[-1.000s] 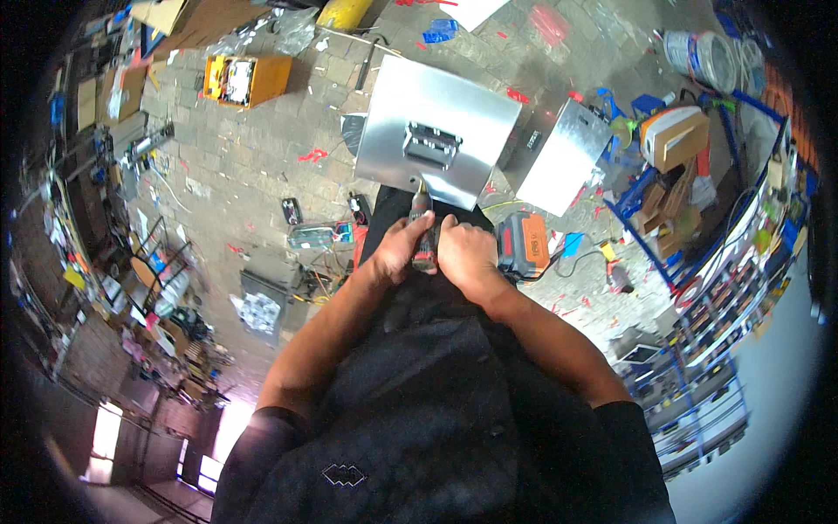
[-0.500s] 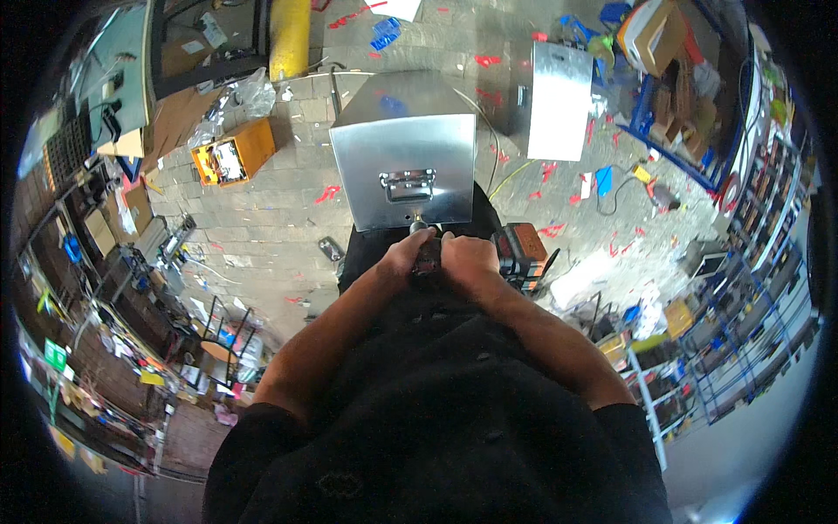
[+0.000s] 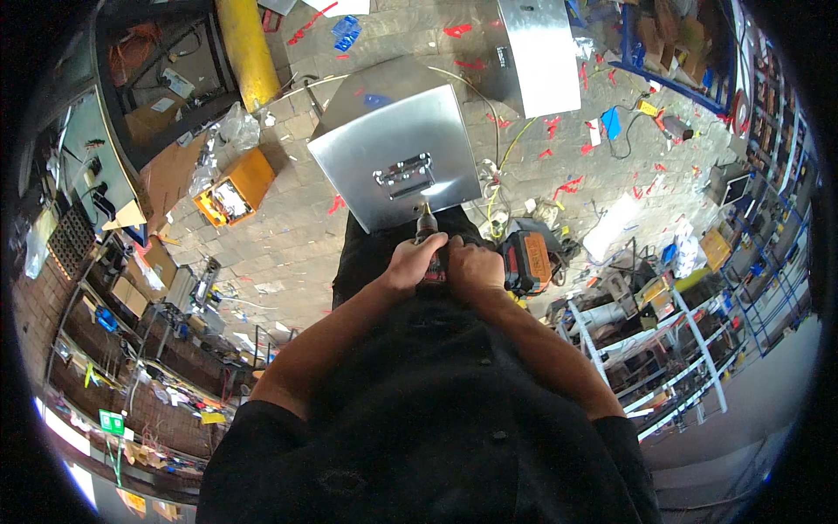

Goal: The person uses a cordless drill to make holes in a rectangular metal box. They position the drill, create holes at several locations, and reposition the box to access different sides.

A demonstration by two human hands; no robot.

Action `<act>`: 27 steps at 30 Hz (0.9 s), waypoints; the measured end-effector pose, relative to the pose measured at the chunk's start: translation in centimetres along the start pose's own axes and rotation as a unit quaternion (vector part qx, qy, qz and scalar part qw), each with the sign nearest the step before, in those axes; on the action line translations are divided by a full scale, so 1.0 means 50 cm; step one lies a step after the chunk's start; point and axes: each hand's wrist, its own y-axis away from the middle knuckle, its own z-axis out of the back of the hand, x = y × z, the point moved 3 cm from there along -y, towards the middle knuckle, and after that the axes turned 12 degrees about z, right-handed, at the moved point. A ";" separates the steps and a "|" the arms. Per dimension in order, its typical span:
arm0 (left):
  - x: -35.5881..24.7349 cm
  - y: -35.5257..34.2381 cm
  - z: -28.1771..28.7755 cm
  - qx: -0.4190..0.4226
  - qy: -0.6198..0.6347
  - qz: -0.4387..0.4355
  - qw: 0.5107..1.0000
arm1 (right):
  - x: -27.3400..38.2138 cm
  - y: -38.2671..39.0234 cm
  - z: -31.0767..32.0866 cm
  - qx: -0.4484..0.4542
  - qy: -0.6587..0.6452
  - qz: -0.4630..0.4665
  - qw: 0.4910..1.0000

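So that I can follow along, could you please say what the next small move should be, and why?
I'd probably check the drill bit for contact first: left hand and right hand grip the cordless drill, and its bit points at the metal box below the handle, but touching is unclear.

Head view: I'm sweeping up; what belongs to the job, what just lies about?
In use: silver metal box; black-and-orange power drill, in left hand and right hand.
Lying about, apparently: orange rectangular box; crumpled blue sheet; red scraps.
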 end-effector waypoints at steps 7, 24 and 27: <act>-0.039 0.031 0.025 0.021 -0.122 -0.133 0.983 | 0.012 -0.006 -0.012 -0.091 -0.048 0.020 0.995; -0.101 0.074 0.006 -0.005 -0.030 -0.009 0.999 | 0.025 -0.016 0.040 -0.035 -0.102 0.002 0.994; -0.096 0.050 0.008 -0.004 -0.023 -0.006 1.000 | 0.021 -0.016 0.038 -0.043 -0.131 -0.002 0.990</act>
